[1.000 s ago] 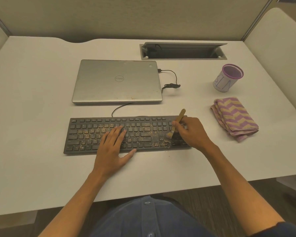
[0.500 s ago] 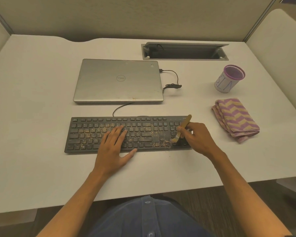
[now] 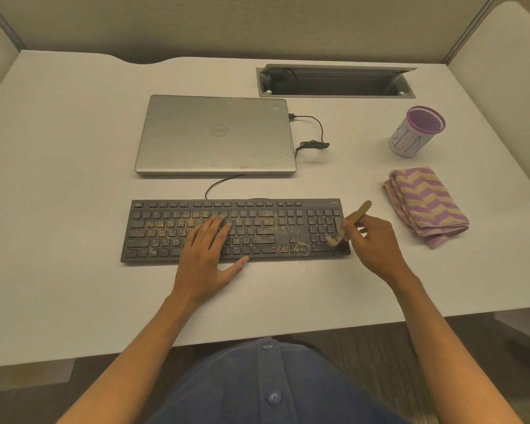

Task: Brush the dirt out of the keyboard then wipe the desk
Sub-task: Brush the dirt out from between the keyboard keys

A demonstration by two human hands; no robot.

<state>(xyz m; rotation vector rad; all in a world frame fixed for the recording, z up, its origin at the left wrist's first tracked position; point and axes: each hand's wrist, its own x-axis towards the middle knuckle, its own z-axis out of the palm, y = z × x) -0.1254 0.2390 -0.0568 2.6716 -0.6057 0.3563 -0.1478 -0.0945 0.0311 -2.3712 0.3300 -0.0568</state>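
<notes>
A: Risk here? Tan grit (image 3: 178,223) across the flat black plastic keyboard (image 3: 233,229); a hard flick from the small wooden-handled brush (image 3: 348,225) could scatter it onto the white desk (image 3: 58,179).

B: Right hand (image 3: 375,243) pinches the brush at the keyboard's right end; left hand (image 3: 207,255) lies flat, fingers spread, mid-keyboard.

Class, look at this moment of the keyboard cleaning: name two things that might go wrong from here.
1. The brush works at the keyboard right end, so crumbs may scatter onto the desk toward the folded cloth.
2. The left hand rests flat on crumb-covered keys and may press dirt deeper between them.
</notes>
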